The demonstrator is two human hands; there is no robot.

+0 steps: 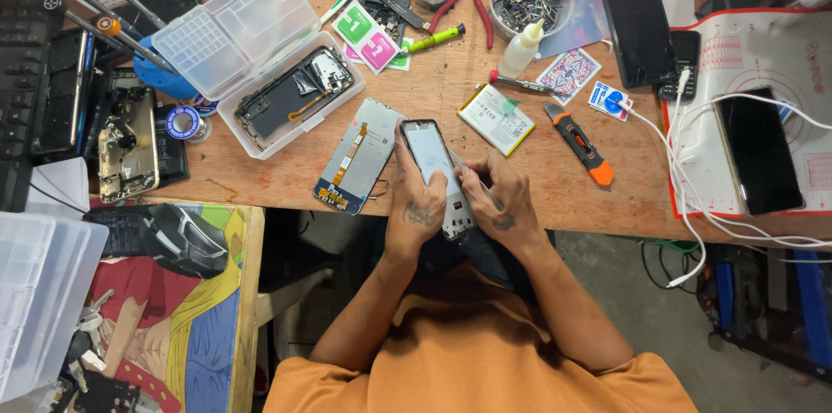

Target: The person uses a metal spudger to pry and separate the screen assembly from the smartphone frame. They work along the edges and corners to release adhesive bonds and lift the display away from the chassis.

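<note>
My left hand [416, 201] grips a white phone frame [432, 157] by its left side, holding it at the near edge of the wooden workbench [433, 84]. My right hand [496, 192] is closed on a thin tool, its tip pressed against the frame's right edge; the tool itself is mostly hidden by my fingers. A detached phone screen panel [357, 157] with an orange flex cable lies just left of the frame. A flat battery [496, 118] lies just beyond my right hand.
An orange-and-black utility knife [579, 144] lies right of the battery. A clear plastic box [290, 101] holds an opened phone. Pliers [472, 1], a glue bottle [522, 49], tubs of small parts, screwdrivers [121, 27], dark phones [640, 30] and white cables [693, 196] crowd the bench.
</note>
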